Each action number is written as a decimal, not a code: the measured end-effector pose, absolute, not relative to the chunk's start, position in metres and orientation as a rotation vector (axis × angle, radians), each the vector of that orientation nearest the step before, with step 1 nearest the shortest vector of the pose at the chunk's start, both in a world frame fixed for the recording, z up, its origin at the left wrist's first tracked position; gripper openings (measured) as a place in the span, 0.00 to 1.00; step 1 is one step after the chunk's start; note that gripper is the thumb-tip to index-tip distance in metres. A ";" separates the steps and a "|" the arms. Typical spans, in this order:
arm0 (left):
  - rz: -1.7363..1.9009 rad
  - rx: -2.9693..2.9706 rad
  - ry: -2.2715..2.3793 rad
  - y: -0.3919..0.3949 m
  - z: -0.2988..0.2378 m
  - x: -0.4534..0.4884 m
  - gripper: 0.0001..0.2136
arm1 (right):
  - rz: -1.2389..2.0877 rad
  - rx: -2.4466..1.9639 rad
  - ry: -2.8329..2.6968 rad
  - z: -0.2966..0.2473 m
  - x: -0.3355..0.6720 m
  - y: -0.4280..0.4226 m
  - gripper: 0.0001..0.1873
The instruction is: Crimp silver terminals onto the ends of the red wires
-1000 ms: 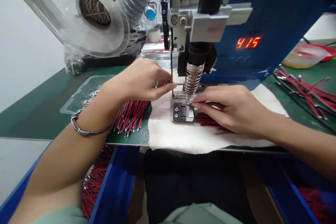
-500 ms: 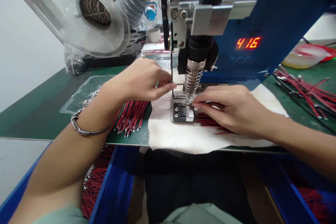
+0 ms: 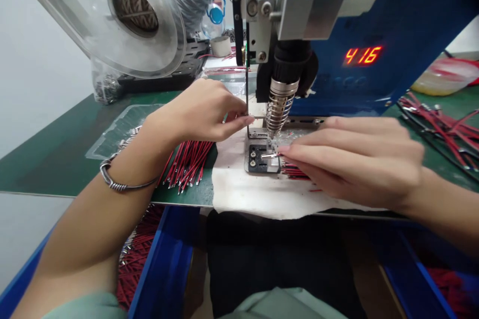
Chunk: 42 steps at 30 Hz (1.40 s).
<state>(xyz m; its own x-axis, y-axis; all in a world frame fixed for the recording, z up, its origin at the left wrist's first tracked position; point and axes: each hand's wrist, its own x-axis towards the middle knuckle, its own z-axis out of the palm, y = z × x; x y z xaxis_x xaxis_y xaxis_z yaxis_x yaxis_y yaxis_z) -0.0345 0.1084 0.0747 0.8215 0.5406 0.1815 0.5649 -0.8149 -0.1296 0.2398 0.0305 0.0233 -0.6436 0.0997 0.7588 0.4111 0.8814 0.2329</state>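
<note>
Between the fingertips of my right hand [image 3: 359,159] is a wire with a silver metal terminal [image 3: 268,156] on its end. The terminal lies over the small black fixture [image 3: 258,160] with screws, below the spring-wrapped machine tip [image 3: 280,109]. My left hand [image 3: 215,112] pinches beside the thin upright metal strip [image 3: 247,84]; what its fingertips hold is too small to make out. Red wires with bare silver ends [image 3: 187,164] lie in a bundle under my left wrist. More red wires [image 3: 294,169] lie partly hidden behind my right hand.
The blue machine with a red display [image 3: 362,55] stands at the back right. A clear reel [image 3: 93,20] hangs at upper left above a clear plastic tray [image 3: 108,134]. White cloth [image 3: 250,199] covers the table's front. Blue bins [image 3: 168,259] with red wires sit below.
My right hand has drawn back and toward the camera, with the terminal now lower and clear of the machine tip. My left hand stays almost still. The view has shifted slightly.
</note>
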 end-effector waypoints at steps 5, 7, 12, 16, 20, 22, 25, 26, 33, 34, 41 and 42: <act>-0.228 -2.830 -0.870 0.109 0.073 -0.036 0.18 | -0.471 -0.327 -2.218 0.025 0.242 0.026 0.11; -0.236 -2.831 -0.884 0.109 0.073 -0.035 0.17 | -0.460 -0.339 -2.222 0.026 0.242 0.024 0.12; -0.227 -2.835 -0.878 0.108 0.074 -0.034 0.18 | -0.415 -0.398 -2.232 0.028 0.240 0.020 0.10; -0.243 -2.823 -0.858 0.109 0.073 -0.035 0.18 | -0.360 -0.435 -2.195 0.026 0.238 0.019 0.10; -0.255 -2.835 -0.840 0.109 0.073 -0.035 0.17 | -0.336 -0.405 -2.178 0.024 0.237 0.021 0.10; -0.247 -2.838 -0.844 0.109 0.073 -0.035 0.17 | -0.328 -0.420 -2.180 0.024 0.236 0.021 0.09; -0.240 -2.835 -0.860 0.108 0.074 -0.035 0.17 | -0.325 -0.425 -2.171 0.023 0.235 0.021 0.08; -0.238 -2.835 -0.863 0.108 0.074 -0.035 0.17 | -0.322 -0.429 -2.170 0.023 0.235 0.020 0.08; -0.238 -2.844 -0.848 0.110 0.074 -0.035 0.18 | -0.243 -0.453 -2.197 0.027 0.237 0.018 0.10; -0.237 -2.845 -0.849 0.110 0.074 -0.036 0.18 | -0.238 -0.450 -2.198 0.027 0.237 0.018 0.11; -0.226 -2.841 -0.850 0.109 0.073 -0.036 0.18 | -0.243 -0.447 -2.220 0.029 0.238 0.018 0.10; -0.223 -2.840 -0.850 0.109 0.073 -0.036 0.18 | -0.245 -0.447 -2.225 0.030 0.238 0.018 0.10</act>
